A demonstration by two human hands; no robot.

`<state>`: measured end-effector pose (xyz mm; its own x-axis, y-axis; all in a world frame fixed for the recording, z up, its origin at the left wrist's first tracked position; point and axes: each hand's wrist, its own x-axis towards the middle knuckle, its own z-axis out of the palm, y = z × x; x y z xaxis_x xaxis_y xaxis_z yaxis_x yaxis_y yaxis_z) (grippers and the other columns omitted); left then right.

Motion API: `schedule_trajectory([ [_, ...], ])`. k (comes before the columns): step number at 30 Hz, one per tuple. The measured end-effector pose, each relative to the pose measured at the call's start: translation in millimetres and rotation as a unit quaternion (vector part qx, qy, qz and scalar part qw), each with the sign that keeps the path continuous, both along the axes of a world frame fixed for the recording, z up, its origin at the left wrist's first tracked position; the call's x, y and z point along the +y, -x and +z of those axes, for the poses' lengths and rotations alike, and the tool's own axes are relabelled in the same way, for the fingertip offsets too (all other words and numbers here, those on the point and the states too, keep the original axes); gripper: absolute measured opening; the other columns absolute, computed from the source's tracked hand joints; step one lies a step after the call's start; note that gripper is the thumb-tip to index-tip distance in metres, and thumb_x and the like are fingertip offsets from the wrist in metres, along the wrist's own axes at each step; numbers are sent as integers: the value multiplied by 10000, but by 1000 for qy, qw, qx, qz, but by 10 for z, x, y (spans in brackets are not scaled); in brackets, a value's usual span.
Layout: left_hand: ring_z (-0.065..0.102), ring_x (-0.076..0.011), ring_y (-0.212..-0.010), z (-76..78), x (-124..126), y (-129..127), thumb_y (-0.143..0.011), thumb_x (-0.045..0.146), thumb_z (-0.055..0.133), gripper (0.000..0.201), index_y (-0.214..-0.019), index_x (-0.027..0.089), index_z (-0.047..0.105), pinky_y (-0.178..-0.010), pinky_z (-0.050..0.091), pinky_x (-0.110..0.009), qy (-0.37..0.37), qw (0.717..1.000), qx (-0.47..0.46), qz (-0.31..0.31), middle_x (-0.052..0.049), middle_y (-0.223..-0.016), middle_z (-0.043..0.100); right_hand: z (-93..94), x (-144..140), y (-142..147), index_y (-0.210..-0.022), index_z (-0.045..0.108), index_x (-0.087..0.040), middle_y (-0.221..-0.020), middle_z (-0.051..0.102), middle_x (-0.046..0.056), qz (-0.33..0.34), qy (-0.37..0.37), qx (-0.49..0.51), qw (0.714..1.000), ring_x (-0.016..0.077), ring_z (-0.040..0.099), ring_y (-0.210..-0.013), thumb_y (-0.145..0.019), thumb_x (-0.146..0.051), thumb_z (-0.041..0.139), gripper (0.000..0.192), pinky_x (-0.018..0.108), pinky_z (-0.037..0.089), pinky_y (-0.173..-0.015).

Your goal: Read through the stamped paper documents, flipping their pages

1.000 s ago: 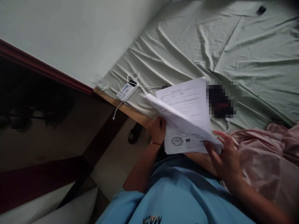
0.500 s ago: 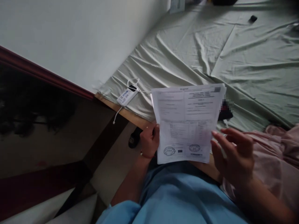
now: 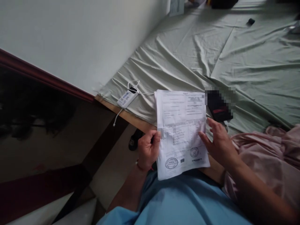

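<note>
A stack of printed paper sheets (image 3: 182, 125) is held up over my lap, slightly creased, with text blocks and two oval stamps near the bottom of the top sheet. My left hand (image 3: 148, 147) is closed on the stack's left edge, its thumb pressed along the front. At the right edge is my right hand (image 3: 217, 140), fingers apart; its thumb lies over the front of the top sheet, and the other fingertips are beside the edge. How firmly the thumb touches the paper I cannot tell.
A pale green sheet (image 3: 178, 59) covers the bed. On it lie a white power strip (image 3: 126, 98) with a cable and a dark object (image 3: 220, 109), partly blurred out. Pink cloth (image 3: 262, 156) is bunched at right. A white wall (image 3: 82, 40) rises at left.
The stack has tilted and its right edge has moved left, uncovering more of the dark object. My right hand has moved left and up, its thumb now over the paper.
</note>
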<state>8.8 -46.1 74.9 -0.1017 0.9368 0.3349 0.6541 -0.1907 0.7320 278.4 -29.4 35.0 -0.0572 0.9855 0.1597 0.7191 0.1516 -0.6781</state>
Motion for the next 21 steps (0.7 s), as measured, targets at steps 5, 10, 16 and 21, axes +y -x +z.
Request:
schedule_trajectory([
  [5, 503, -119, -583, 31, -89, 63, -966, 432, 585, 316, -788, 182, 660, -559, 413, -234, 27, 994, -104, -8, -6, -650, 591, 53, 66, 30, -1513, 366, -246, -1403, 600, 172, 56, 159, 297, 940, 291, 646, -1183, -941, -466, 631, 668, 530, 566, -961],
  [10, 538, -138, -687, -167, -21, 103, -968, 490, 581, 323, -864, 193, 656, -641, 463, -244, 101, 957, -273, 11, -17, -743, 609, 79, 167, 86, -1351, 594, -271, -1269, 710, 90, 33, 262, 464, 846, 260, 707, -1076, -908, -493, 658, 499, 449, 594, -913],
  [16, 460, -117, -679, -532, -13, 99, -951, 540, 592, 393, -786, 184, 571, -639, 423, -218, 144, 954, -258, 43, 9, -721, 506, 40, 136, 137, -1227, 691, -246, -925, 791, 63, -21, 353, 474, 806, 265, 754, -755, -821, -562, 709, 514, 394, 618, -635],
  [21, 473, -116, -712, -742, -58, 76, -964, 550, 573, 389, -809, 194, 572, -706, 449, -219, 155, 952, -262, 42, 13, -753, 520, -86, 60, 98, -1254, 666, -281, -943, 788, 46, -20, 328, 467, 821, 268, 756, -854, -863, -528, 669, 462, 408, 624, -695],
])
